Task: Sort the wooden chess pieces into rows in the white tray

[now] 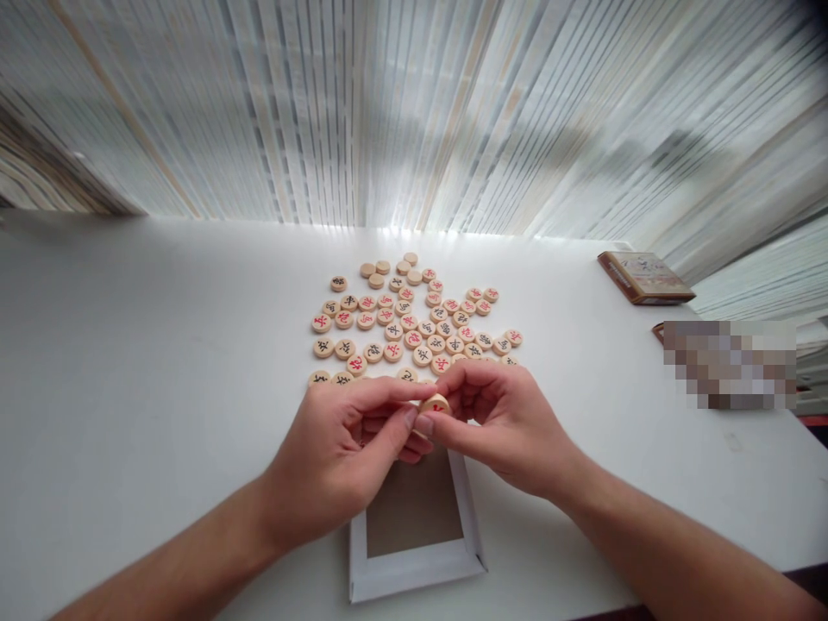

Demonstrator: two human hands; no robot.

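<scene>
Several round wooden chess pieces with red and black characters lie scattered on the white table. My left hand and my right hand meet just in front of the pile. Both pinch one wooden piece with a red mark between thumbs and fingertips. Below my hands lies a shallow white box tray with a brown inside; my hands cover its far end.
A brown box lid with a picture lies at the table's right rear. A blurred object sits near the right edge. Stacked pale panels or slats rise behind the table.
</scene>
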